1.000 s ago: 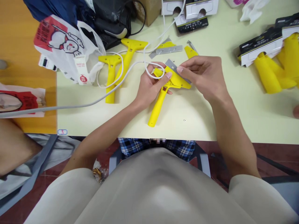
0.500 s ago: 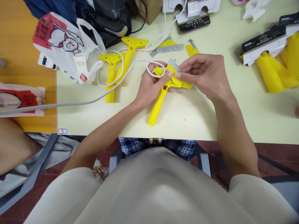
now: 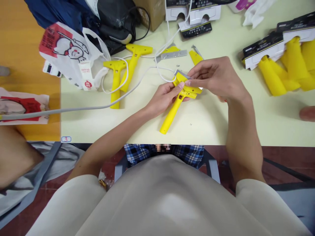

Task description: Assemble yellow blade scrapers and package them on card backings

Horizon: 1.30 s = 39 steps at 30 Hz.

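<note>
My left hand (image 3: 165,99) is closed around the head of a yellow scraper (image 3: 171,115), its thumb pressing on top; the handle slants down toward the table's front edge. My right hand (image 3: 212,78) pinches a yellow cover plate (image 3: 191,88) against that head. A grey metal blade (image 3: 182,73) shows along the far edge of the plate, partly covered by my right fingers. A small nut or screw (image 3: 191,124) lies on the table below the hands, and another small metal piece (image 3: 178,65) lies beyond them.
Two yellow scraper handles (image 3: 115,86) lie at left under a white cable (image 3: 137,82). Loose blades (image 3: 174,54) and a yellow plate (image 3: 196,57) lie beyond my hands. A plastic bag (image 3: 71,49) sits at far left; packaged yellow scrapers (image 3: 273,75) lie at right, near another person's finger (image 3: 307,113).
The yellow plate and blade have turned and now lie more in line with the scraper head. Both hands still hold the pieces together. The whole view has shifted slightly.
</note>
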Tool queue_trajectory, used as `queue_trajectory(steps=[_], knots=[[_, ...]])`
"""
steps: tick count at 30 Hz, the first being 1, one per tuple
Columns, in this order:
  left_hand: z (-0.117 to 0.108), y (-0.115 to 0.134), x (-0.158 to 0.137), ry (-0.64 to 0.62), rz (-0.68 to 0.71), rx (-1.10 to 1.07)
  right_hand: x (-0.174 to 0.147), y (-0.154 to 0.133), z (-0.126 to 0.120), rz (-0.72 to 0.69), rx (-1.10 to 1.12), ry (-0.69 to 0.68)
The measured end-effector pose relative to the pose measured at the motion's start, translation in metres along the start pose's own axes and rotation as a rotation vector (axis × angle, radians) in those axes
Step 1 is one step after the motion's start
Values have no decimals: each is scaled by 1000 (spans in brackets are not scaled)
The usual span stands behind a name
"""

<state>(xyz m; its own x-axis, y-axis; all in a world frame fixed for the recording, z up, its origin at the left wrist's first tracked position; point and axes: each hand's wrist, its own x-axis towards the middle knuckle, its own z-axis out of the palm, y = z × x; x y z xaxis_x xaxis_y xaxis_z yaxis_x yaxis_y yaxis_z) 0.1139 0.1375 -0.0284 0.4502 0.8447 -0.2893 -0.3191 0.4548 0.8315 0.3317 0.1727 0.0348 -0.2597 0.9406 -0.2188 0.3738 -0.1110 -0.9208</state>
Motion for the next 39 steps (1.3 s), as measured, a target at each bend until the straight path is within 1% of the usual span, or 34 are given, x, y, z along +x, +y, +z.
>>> queue_trajectory(steps=[5, 9, 13, 17, 23, 27, 31, 35, 39], knots=[[0, 1, 3, 22, 54, 108, -1, -2, 0, 11, 34, 43], [-3, -1, 8, 2, 83, 166, 1, 1, -2, -9, 22, 25], [-6, -4, 11, 10, 97, 171, 3, 5, 2, -48, 17, 10], [-6, -6, 12, 43, 105, 159, 5, 7, 7, -38, 21, 38], [-7, -9, 11, 91, 117, 139, 6, 9, 11, -62, -17, 22], [-12, -8, 11, 110, 159, 171, 6, 9, 13, -30, 17, 25], [-17, -5, 10, 124, 206, 170, 7, 8, 16, -39, 14, 17], [-18, -4, 10, 141, 192, 167, 9, 10, 18, -24, 60, -3], [-18, -1, 10, 135, 182, 153, 10, 14, 18, -58, 41, 17]])
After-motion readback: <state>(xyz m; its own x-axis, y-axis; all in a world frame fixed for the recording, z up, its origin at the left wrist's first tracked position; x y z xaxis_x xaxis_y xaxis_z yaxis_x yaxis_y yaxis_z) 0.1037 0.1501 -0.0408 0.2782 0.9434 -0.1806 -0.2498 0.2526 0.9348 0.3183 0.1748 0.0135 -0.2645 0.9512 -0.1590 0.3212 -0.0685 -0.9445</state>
